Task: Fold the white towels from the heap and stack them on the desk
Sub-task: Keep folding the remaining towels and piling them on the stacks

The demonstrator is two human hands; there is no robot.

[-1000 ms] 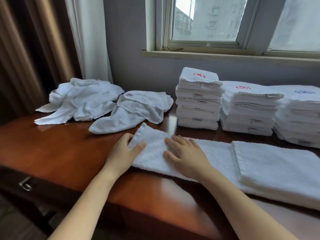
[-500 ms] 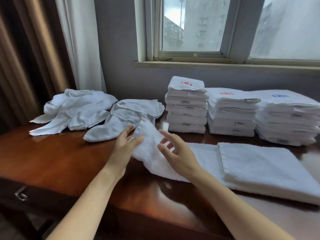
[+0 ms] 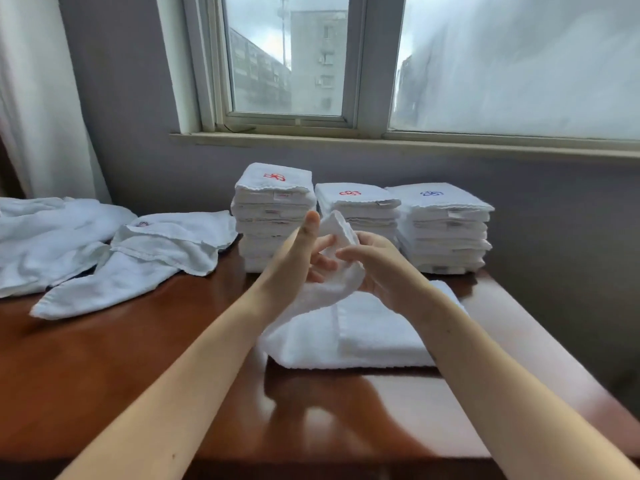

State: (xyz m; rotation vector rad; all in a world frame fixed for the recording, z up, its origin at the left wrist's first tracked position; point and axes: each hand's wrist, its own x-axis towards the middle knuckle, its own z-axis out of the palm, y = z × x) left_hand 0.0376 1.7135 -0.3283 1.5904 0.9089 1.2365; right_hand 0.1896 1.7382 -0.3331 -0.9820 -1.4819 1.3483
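Where towel (image 3: 346, 327) end lay flat, left hand (image 3: 294, 261) and right hand (image 3: 381, 268) now pinch it above desk (image 3: 138, 358).

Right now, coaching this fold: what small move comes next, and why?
Probably lay the raised end of the white terry towel over its folded part on the brown wooden desk; left hand and right hand both hold that end aloft.

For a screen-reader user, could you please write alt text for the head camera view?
A left hand and right hand hold one end of a white towel raised above a wooden desk, its other end lying folded there. Behind stand three stacks of folded towels under a window, with a heap of unfolded towels at left.
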